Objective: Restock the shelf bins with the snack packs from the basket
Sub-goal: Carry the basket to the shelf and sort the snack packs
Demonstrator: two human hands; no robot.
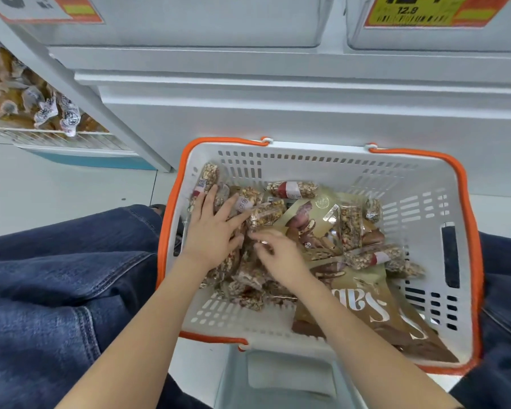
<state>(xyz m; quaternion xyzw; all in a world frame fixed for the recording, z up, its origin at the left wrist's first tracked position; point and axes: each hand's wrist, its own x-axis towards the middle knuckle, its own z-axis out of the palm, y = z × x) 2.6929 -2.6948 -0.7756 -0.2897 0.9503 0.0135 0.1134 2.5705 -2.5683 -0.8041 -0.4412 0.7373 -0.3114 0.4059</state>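
A white basket [316,160] with orange handles stands between my knees, holding several clear snack packs [292,189] of nut bars and a large tan bag [363,302]. My left hand [211,228] lies flat with spread fingers on the packs at the basket's left side. Just to its right, my right hand [278,250] pinches a snack pack from the pile with curled fingers. White shelf bins [189,25] hang above, at the top of the view.
A wire shelf [56,137] at the left holds several wrapped orange snacks [45,110]. Price tags [419,11] sit on the bin fronts. A white stool [278,376] is under the basket's near edge. My jeans-clad legs [56,284] flank the basket.
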